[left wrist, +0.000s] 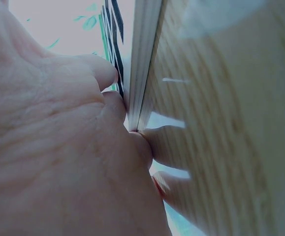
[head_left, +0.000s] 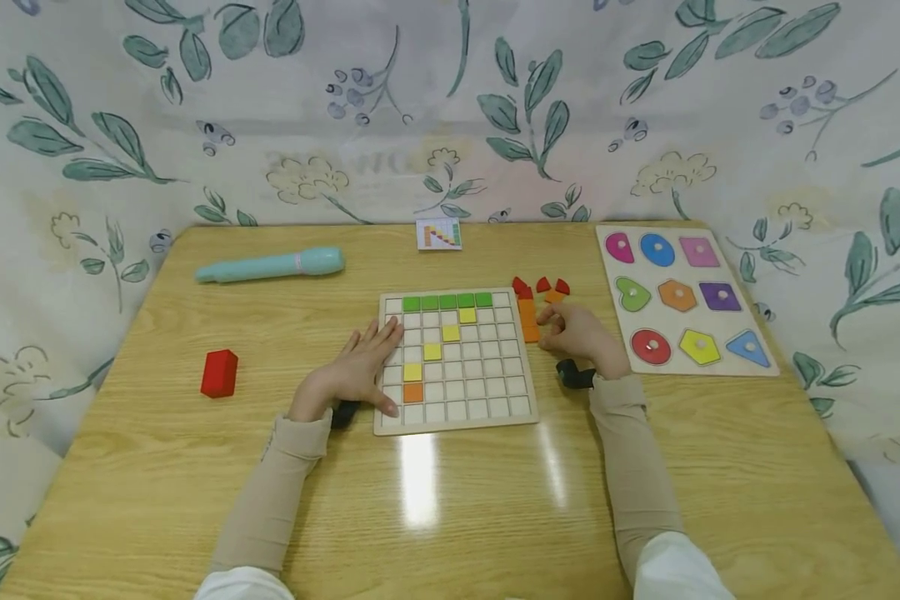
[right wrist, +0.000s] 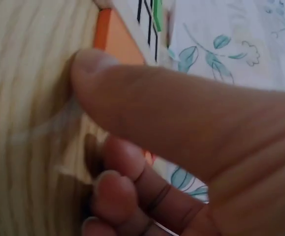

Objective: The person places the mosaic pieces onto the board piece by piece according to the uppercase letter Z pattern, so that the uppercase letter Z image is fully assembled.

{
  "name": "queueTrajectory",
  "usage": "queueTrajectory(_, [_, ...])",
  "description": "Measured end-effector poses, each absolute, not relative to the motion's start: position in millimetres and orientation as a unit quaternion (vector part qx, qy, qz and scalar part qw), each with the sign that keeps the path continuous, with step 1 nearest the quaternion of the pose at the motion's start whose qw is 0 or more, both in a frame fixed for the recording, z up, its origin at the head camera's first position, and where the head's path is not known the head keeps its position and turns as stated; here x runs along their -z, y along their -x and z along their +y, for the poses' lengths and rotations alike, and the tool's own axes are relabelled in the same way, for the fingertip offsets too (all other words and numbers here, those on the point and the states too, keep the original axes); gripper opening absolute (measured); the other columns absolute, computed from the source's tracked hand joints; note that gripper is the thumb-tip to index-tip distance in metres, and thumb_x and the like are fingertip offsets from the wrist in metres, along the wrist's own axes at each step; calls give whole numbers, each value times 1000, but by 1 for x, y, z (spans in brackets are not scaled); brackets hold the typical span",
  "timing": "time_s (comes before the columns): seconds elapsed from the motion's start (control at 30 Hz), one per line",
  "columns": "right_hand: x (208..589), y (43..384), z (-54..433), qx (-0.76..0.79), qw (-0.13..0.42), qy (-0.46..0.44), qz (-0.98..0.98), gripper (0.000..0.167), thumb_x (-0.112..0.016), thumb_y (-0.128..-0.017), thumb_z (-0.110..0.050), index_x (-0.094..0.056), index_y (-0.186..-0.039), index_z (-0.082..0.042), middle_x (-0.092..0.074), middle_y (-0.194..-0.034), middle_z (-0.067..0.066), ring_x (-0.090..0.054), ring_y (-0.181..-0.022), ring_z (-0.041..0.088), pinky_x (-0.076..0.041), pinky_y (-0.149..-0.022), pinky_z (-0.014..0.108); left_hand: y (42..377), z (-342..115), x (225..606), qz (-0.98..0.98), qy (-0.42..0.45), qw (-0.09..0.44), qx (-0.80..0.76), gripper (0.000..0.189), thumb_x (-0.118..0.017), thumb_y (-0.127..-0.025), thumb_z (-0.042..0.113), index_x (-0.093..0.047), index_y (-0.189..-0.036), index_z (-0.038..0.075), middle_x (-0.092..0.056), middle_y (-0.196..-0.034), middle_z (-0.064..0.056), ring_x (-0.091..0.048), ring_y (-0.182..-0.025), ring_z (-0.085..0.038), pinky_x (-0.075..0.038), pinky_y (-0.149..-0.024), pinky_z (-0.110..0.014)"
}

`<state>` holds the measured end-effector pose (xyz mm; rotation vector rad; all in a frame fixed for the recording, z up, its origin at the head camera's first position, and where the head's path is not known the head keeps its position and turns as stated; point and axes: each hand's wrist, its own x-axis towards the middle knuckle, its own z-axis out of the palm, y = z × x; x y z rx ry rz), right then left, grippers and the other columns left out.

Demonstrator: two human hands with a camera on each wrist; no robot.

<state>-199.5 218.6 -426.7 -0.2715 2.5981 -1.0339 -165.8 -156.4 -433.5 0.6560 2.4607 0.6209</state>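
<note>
My left hand (head_left: 356,367) lies with spread, straight fingers over the left edge of a wooden grid board (head_left: 461,427), its thumb near the lower left corner. In the grid sit a row of green tiles (head_left: 447,302) along the top, a diagonal of yellow tiles (head_left: 432,352) and one orange tile (head_left: 413,392). To the right of the board, my right hand (head_left: 577,333) is at the table with bent fingers, beside a column of orange tiles (head_left: 527,312). In the right wrist view, the thumb is close to an orange tile (right wrist: 120,37), and no piece shows between thumb and fingers.
Red pieces (head_left: 543,285) lie beyond my right hand. A shape puzzle board (head_left: 671,321) is at the right, a small pattern card (head_left: 438,234) at the back. On the left are a teal microphone-shaped object (head_left: 270,265) and a red block (head_left: 219,373). A floral cloth (head_left: 450,108) hangs behind.
</note>
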Motion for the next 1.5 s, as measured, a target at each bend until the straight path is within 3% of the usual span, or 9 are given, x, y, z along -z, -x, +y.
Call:
queueTrajectory(0.23, [427, 199, 218, 360, 180, 103, 910, 24, -73, -82, -6, -60, -101, 1, -50, -77, 4, -47, -74, 19, -40, -68, 27, 164, -156, 434, 905, -234, 261, -243, 134, -88, -61, 37, 2, -156, 7, 13, -163, -11, 18, -149, -36, 12, -119, -57])
queueTrajectory(0.77, [430, 200, 218, 327, 180, 138, 918, 26, -75, -79, -14, -58, -97, -6, -48, -75, 2, -46, -70, 18, -38, -65, 29, 164, -158, 433, 905, -234, 261, -239, 134, -88, -61, 37, 2, -156, 6, 13, -163, -11, 18, -149, -37, 12, -119, -57])
queueTrajectory(1.17, [439, 192, 230, 301, 134, 131, 935, 22, -73, -80, -19, -61, -91, -6, -52, -73, 3, -47, -70, 17, -38, -63, 26, 165, -154, 434, 901, -241, 263, -247, 134, -87, -62, 38, 3, -156, 6, 14, -163, -12, 19, -148, -38, 13, -119, -58])
queueTrajectory(1.3, [432, 188, 214, 313, 133, 155, 928, 22, -76, -79, -20, -61, -90, -7, -53, -74, 2, -48, -71, 16, -39, -64, 26, 165, -155, 432, 903, -239, 263, -242, 133, -87, -63, 38, 3, -156, 7, 14, -163, -11, 19, -149, -37, 12, -120, -57])
queueTrajectory(1.5, [429, 171, 154, 315, 191, 243, 897, 20, -75, -81, -21, -60, -88, -10, -49, -70, -3, -46, -65, 10, -38, -61, 22, 165, -156, 431, 903, -239, 264, -241, 134, -87, -62, 38, 3, -156, 7, 14, -163, -11, 19, -149, -36, 13, -119, -57])
